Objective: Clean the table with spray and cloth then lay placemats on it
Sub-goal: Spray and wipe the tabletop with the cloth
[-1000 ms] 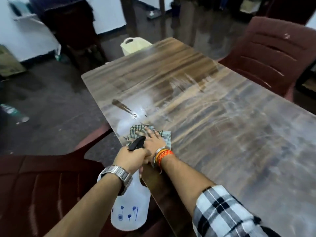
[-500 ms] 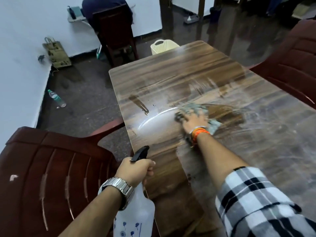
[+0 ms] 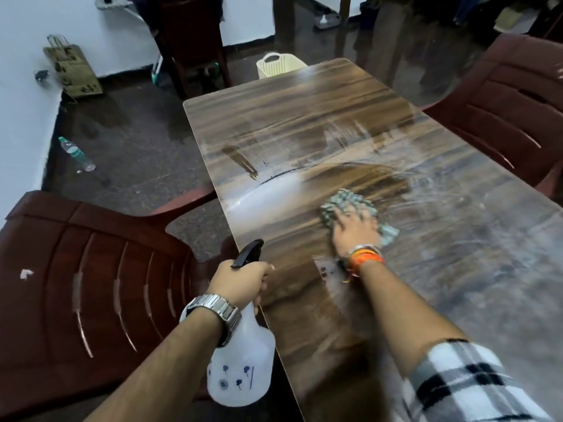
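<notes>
L hand [image 3: 240,278] grips bottle [image 3: 243,360] off the table [image 3: 304,117] edge, 8 o'clock from cloth [image 3: 344,202]. R hand [image 3: 355,236], fingers flat & spread, presses cloth on wet table.

I see a dark glossy floor [image 3: 131,153] and a white wall [image 3: 18,111], both far left of the fingers [image 3: 342,223] of the right hand [image 3: 355,237]. Near left of them: maroon chair A [image 3: 91,284]. Right and beyond: maroon chair B [image 3: 502,111]. Beyond: dark chair C [image 3: 189,35], cream basket [image 3: 275,67]. By the wall: paper bag [image 3: 73,71]; bottle [image 3: 76,153] lying flat.
</notes>
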Motion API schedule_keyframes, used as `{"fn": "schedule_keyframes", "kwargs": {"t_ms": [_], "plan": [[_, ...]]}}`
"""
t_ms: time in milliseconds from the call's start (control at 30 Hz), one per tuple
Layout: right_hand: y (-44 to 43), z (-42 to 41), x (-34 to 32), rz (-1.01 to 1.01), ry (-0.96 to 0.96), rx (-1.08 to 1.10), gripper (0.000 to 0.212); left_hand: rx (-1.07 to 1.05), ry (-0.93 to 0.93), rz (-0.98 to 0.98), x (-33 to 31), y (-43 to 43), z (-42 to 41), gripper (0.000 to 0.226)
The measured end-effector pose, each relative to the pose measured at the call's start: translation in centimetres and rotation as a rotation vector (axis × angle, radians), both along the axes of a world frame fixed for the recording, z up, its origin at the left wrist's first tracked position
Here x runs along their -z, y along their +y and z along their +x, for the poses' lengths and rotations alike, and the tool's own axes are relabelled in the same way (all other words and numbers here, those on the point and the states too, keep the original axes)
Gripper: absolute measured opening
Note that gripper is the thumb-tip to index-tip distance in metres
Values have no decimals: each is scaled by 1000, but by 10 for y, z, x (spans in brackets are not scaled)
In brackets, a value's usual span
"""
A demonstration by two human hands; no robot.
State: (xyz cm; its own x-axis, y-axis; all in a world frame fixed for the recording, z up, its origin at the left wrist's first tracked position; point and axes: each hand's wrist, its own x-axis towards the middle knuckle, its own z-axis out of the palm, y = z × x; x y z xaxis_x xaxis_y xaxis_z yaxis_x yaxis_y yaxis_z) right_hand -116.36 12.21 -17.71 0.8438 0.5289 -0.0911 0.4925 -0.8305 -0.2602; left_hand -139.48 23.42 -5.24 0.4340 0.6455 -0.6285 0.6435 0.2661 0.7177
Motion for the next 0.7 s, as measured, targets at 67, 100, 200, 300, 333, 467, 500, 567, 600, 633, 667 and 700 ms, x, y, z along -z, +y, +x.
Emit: {"fn": "schedule_keyframes", "kwargs": {"t_ms": [67,100,200,300,333,467,500,567,600,633,667,700], "plan": [[-47,0,-3,-33,35,152,48,2,-10,-11,-1,-9,-5,26],[-57,-11,-5,-54,39,158,48,22,-3,0,-2,-15,-6,28],[-61,-71,-12,-55,40,-200,58,102,40,72,-7,-38,-7,36],[-86,-140,-12,-93,17,-653,61,126,35,54,-9,-61,-5,30],[-101,-159,-11,-97,11,-761,61,122,23,28,-9,-69,-6,27],[-153,-169,-2,-22,85,-1028,53,123,17,-45,-11,-99,-10,18],[-160,-161,-1,-26,78,-1061,54,131,37,-37,-12,-107,-13,18],[-164,-134,5,-66,50,-1050,57,129,64,-14,-13,-122,-18,21],[-163,-119,4,-67,32,-991,60,115,72,-9,-13,-130,-20,22],[-160,-103,1,-46,8,-900,62,83,73,-2,-14,-140,-21,22],[-154,-86,-4,-33,-1,-797,63,39,78,4,-15,-149,-23,23],[-145,-69,-8,-49,19,-694,62,-10,86,7,-15,-158,-25,24]]}}
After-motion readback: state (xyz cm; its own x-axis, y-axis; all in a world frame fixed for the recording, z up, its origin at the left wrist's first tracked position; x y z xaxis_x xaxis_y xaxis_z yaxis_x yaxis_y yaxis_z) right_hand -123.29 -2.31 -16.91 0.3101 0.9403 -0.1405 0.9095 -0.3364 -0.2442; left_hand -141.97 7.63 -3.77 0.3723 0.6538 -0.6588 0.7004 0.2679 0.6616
